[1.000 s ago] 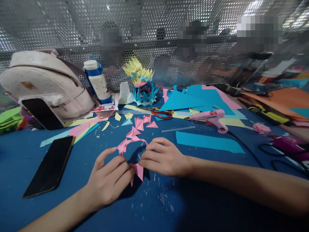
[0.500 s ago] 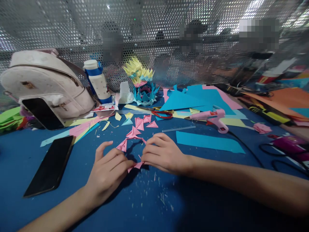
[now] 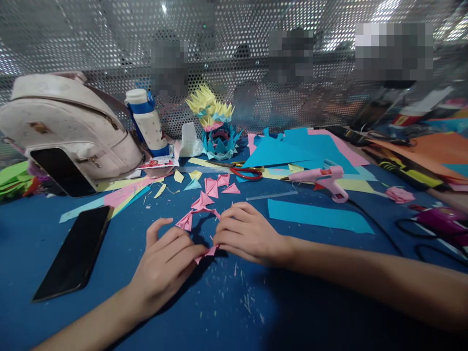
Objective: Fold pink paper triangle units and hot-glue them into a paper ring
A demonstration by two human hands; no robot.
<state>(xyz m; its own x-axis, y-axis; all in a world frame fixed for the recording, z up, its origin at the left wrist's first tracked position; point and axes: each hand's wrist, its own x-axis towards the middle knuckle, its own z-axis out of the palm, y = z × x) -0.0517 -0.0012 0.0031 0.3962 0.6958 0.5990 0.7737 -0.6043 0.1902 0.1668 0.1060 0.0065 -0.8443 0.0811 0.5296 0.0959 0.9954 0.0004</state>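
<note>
A ring-like chain of folded pink paper pieces lies between my hands on the blue table. My left hand pinches its near left part, with the index finger raised off it. From the right, my right hand closes its fingers round the near right part, hiding some of the folds. A short pink stretch shows between the two hands. Just beyond the chain rest loose folded pink triangles and a small light-blue folded piece.
Beyond my hands lie red-handled scissors, a pink glue gun, a clear glue stick and a blue paper strip. A phone, backpack and bottle are at left. A folded-paper model stands at the back.
My left hand has shifted slightly right along the pink chain, closer to my right hand. The right hand stays nearly in place, and the view has moved a little.
</note>
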